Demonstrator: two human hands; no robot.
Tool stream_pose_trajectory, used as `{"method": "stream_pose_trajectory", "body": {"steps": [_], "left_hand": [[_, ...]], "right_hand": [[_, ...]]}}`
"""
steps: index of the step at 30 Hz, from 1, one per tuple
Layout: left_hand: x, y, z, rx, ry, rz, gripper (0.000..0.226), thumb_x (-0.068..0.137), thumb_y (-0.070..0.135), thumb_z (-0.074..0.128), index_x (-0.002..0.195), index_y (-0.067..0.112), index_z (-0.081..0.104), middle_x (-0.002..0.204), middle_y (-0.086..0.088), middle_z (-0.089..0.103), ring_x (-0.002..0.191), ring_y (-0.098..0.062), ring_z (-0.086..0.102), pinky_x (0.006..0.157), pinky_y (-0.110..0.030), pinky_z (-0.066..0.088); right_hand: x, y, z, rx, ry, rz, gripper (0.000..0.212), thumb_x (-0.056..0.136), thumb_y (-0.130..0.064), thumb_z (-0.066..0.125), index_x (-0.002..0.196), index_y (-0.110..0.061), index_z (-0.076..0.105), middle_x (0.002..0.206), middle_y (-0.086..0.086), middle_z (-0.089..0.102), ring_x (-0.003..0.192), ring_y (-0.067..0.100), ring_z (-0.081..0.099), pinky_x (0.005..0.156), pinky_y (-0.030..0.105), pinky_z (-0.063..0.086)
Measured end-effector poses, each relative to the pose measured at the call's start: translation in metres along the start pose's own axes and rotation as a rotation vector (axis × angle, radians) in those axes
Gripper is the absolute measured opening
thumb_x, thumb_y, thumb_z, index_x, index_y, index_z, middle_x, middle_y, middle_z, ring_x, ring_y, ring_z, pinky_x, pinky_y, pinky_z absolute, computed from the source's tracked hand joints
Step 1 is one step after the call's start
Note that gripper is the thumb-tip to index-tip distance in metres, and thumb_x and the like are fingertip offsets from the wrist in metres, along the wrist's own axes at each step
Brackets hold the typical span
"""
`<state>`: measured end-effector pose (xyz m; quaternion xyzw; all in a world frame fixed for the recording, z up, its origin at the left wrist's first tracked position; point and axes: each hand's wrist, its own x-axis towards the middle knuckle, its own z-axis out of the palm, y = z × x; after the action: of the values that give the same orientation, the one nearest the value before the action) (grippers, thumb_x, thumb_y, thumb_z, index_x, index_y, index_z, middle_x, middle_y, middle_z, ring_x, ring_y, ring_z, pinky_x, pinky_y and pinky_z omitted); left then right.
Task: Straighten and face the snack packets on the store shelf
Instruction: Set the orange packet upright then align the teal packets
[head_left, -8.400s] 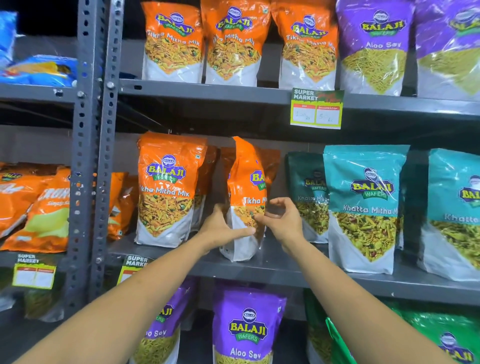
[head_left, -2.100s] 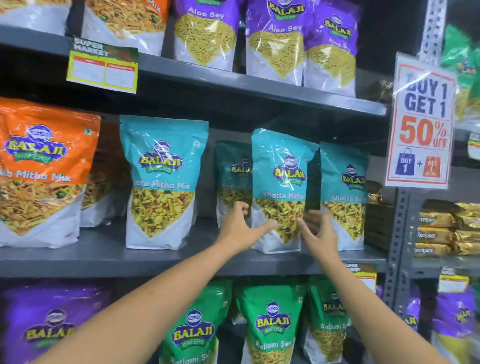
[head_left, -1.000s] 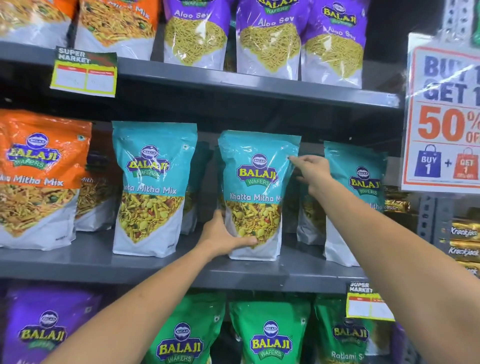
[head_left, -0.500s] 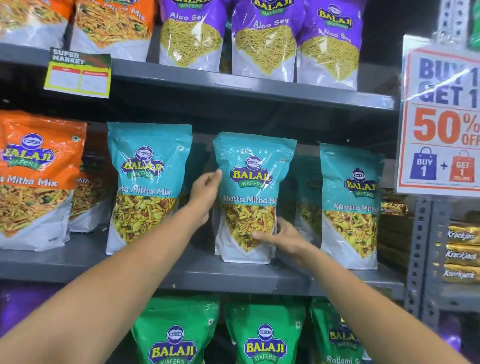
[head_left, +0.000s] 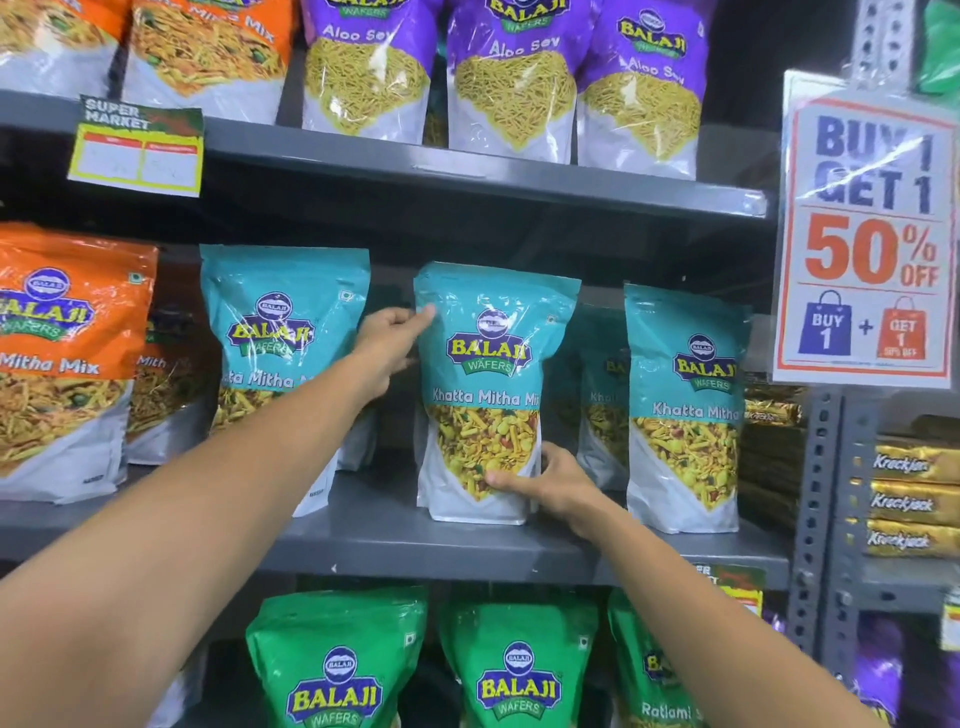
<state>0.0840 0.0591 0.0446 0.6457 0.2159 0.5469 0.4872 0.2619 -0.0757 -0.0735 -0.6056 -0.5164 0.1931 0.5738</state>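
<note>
Teal packet (head_left: 491, 395) | left hand (head_left: 387, 343) pinches top-left | right hand (head_left: 550, 480) grips bottom-right

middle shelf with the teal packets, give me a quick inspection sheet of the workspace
surface: grey metal middle shelf, bare strip along its front edge.
job's things: middle Khatta Mitha packet upright, label forward; left teal packet and right teal packet also upright and facing out; more teal packets stand behind.
clutter: nothing seen.
grippers: left hand pinches the middle packet's upper left edge; right hand grips its lower right corner.
cables: nothing seen.
surroundings: purple Aloo Sev packets above, green packets below, orange packet to the left, 50% off sign on the right upright.
</note>
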Motion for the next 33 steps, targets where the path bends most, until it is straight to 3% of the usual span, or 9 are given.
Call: {"method": "stream_pose_trajectory", "body": {"steps": [3,6,9,14,20,24,28,31,33], "left_hand": [[-0.043,-0.022,-0.005,0.246,-0.241,-0.096,0.102,0.058,0.056,0.082,0.138,0.009,0.041,0.134,0.005,0.052,0.119,-0.020,0.055,0.103,-0.039,0.044],[-0.068,-0.064,0.000,0.410,-0.394,-0.173,0.105,0.064,0.037,0.085,0.147,0.010,0.025,0.140,0.003,0.044,0.130,-0.022,0.046,0.106,-0.032,0.037],[-0.072,-0.087,0.002,0.364,-0.308,-0.109,0.114,0.053,0.040,0.090,0.146,0.018,0.029,0.148,-0.001,0.045,0.131,-0.020,0.046,0.110,-0.036,0.036],[-0.070,-0.098,-0.005,0.341,-0.308,-0.074,0.132,0.033,0.059,0.089,0.145,0.023,0.029,0.145,0.000,0.048,0.129,-0.019,0.049,0.110,-0.043,0.039],[-0.067,-0.100,-0.006,0.342,-0.317,-0.061,0.134,0.030,0.063,0.088,0.144,0.024,0.030,0.145,-0.002,0.048,0.129,-0.020,0.049,0.110,-0.045,0.039],[-0.074,-0.097,-0.003,0.429,-0.170,-0.008,0.129,0.030,0.064,0.087,0.138,0.021,0.033,0.140,-0.003,0.050,0.124,-0.022,0.050,0.105,-0.043,0.044],[-0.095,-0.095,0.006,0.588,0.220,0.479,0.081,0.048,0.060,0.084,0.105,0.017,0.045,0.100,0.001,0.049,0.088,-0.018,0.051,0.078,-0.037,0.048],[-0.112,-0.094,0.030,0.617,0.194,0.792,0.047,0.063,0.051,0.071,0.087,0.020,0.045,0.082,0.009,0.044,0.073,-0.013,0.045,0.064,-0.032,0.042],[-0.123,-0.092,0.061,0.596,0.085,0.913,0.035,0.068,0.041,0.068,0.084,0.023,0.043,0.079,0.011,0.044,0.072,-0.008,0.041,0.064,-0.029,0.041]], "right_hand": [[0.001,-0.001,-0.009,0.070,0.034,-0.038,0.066,0.055,-0.029,0.090,0.107,-0.016,0.052,0.111,0.004,0.068,0.097,0.016,0.067,0.080,0.030,0.057],[-0.001,0.005,-0.011,0.070,0.015,-0.050,0.064,0.056,-0.032,0.088,0.110,-0.016,0.057,0.115,0.007,0.068,0.105,0.020,0.066,0.091,0.040,0.056],[-0.004,0.007,-0.008,0.066,0.032,-0.079,0.043,0.066,-0.021,0.084,0.102,-0.020,0.060,0.111,0.005,0.070,0.102,0.017,0.067,0.081,0.030,0.058],[-0.008,0.011,-0.005,0.040,0.054,-0.134,0.051,0.065,-0.025,0.085,0.109,-0.016,0.060,0.105,-0.003,0.071,0.096,0.007,0.067,0.068,0.017,0.055],[-0.009,0.010,-0.004,-0.003,0.058,-0.145,0.046,0.065,-0.032,0.084,0.103,-0.024,0.060,0.102,-0.009,0.070,0.100,0.012,0.067,0.076,0.021,0.055],[-0.014,0.011,-0.005,-0.198,0.140,-0.194,0.057,0.058,-0.056,0.081,0.101,-0.026,0.060,0.102,-0.009,0.071,0.096,0.008,0.067,0.086,0.031,0.056],[-0.035,0.011,-0.024,-0.384,0.521,-0.428,0.036,0.076,-0.045,0.073,0.089,-0.014,0.058,0.079,0.000,0.063,0.069,0.014,0.058,0.063,0.021,0.047],[-0.041,0.015,-0.064,-0.586,0.888,-0.652,0.026,0.085,-0.034,0.062,0.082,-0.008,0.056,0.080,0.007,0.057,0.075,0.021,0.049,0.069,0.020,0.034],[-0.042,0.019,-0.095,-0.617,1.059,-0.606,0.030,0.087,-0.032,0.055,0.090,-0.003,0.057,0.093,0.016,0.060,0.088,0.027,0.050,0.079,0.025,0.032]]}}
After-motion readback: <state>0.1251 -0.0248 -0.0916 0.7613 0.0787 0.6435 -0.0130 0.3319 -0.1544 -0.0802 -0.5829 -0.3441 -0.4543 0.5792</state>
